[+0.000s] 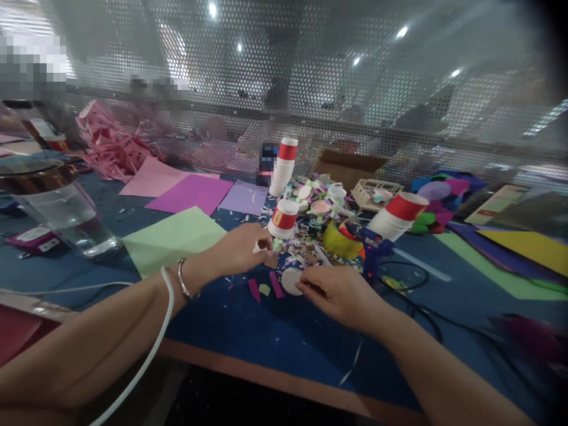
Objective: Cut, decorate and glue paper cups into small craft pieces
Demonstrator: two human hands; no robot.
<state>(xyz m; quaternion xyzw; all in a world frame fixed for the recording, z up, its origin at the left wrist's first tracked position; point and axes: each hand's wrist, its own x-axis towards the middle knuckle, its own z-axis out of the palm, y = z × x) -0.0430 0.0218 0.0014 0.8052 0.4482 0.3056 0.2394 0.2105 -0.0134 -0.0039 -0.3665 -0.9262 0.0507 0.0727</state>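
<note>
From the head camera, a blue table [248,331] with a brown front edge runs across the view, backed by a perforated metal screen [310,89] that reflects ceiling lights. The landmark is the small red-and-white paper cup [283,218] standing upside down near the table's middle. Left of that cup lie a light green sheet [175,239], a magenta sheet [191,193] and a lilac sheet [245,197]; far to its left stands a clear glass jar [71,222]. Behind the cup stands a tall stack of cups [283,167]; to its right a larger cup [398,216] lies tipped on its side, and a blue glue gun [369,248] rests between them, its black cord trailing toward the table's near edge. Paper scraps [306,248] are heaped around and in front of the cup. The left hand [242,248], just below and left of the cup, has its fingers curled in, pinching a small white bit [258,247] at the fingertips. The right hand [339,290], below and right of the cup, has its fingers bent and closed on the edge of a white paper disc [290,280] that lies flat on the table. The two hands are near each other but apart. In front of the hands, toward the brown edge, the blue surface is mostly bare.
</note>
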